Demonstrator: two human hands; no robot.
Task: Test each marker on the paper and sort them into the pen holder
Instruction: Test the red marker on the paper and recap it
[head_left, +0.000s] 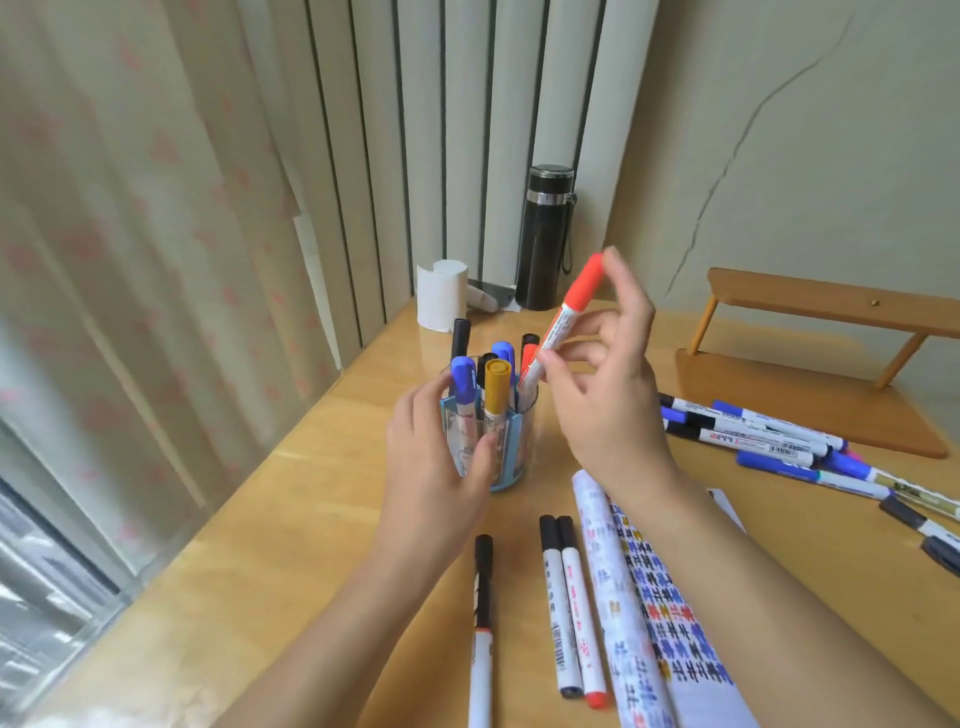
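Pen holder (519, 441): the left side is covered by the left hand (436, 467); the barrels inside are blurred through the clear wall.
Red marker (571, 312): the lower end is lost among the markers in the holder; part of the barrel is hidden by the fingers (553, 358) of the right hand (608, 410).
Paper (654, 613): cut off by the lower edge and partly covered by the right forearm; the coloured marks cannot be read.
Single marker (482, 623): the lower end is cut off by the bottom edge.
Dark-capped markers (930, 538): cut off by the right edge.
Barrel print: too small to be read.
Grey object (493, 295): half hidden behind the white roll (441, 296); not identifiable.
Wooden rack (810, 296): cut off at the right edge.
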